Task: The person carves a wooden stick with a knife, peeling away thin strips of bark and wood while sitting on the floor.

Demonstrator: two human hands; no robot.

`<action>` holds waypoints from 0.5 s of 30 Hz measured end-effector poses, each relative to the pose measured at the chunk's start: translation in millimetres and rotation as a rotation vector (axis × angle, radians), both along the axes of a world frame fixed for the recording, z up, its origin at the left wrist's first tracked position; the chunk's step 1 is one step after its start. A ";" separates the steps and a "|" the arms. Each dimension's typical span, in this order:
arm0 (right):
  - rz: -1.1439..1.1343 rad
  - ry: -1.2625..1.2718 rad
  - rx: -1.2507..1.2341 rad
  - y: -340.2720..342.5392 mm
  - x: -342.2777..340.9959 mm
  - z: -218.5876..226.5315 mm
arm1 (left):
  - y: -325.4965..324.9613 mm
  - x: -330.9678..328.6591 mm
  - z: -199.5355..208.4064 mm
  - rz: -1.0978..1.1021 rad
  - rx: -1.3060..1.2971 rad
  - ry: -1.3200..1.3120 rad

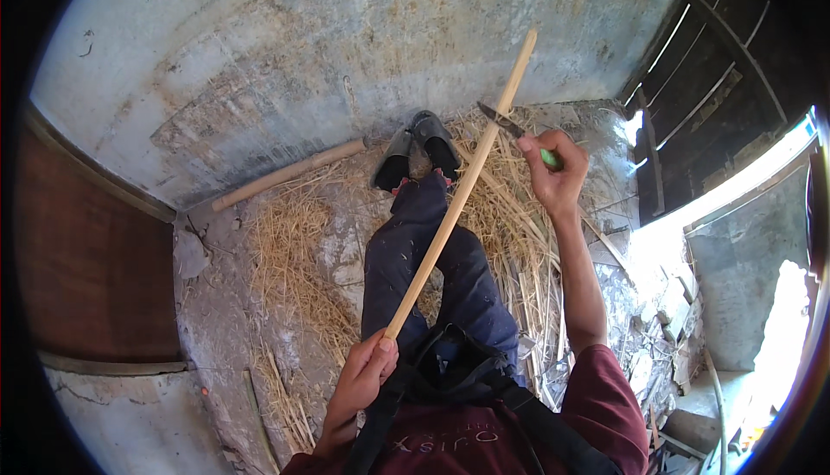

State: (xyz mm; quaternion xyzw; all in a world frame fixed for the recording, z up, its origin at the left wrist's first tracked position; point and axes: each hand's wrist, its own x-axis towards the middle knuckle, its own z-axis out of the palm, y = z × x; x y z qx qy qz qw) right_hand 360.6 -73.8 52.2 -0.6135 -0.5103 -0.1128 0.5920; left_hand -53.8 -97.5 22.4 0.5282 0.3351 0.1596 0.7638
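A long, pale wooden strip (456, 207) slants up and to the right across my legs. My left hand (367, 367) is closed around its lower end, near my waist. My right hand (558, 168) grips a knife (501, 119) by its green handle, which shows partly between the fingers. The dark blade lies across the strip's upper part, touching it or just over it; I cannot tell which. Beyond the blade, the strip's far end reaches up in front of the wall.
Straw-coloured shavings (294, 255) lie in heaps on the floor around my legs. A round pole (290, 172) rests along the foot of the stained wall (346, 34). Thin split strips (536, 302) lie at my right, with broken rubble (674, 306) farther right. Dark boards (709, 86) stand at the upper right.
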 end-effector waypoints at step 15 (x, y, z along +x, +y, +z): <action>-0.234 0.239 -0.377 34.5 145.1 -54.2 | 1.8 -23.2 -32.2 0.027 0.039 0.117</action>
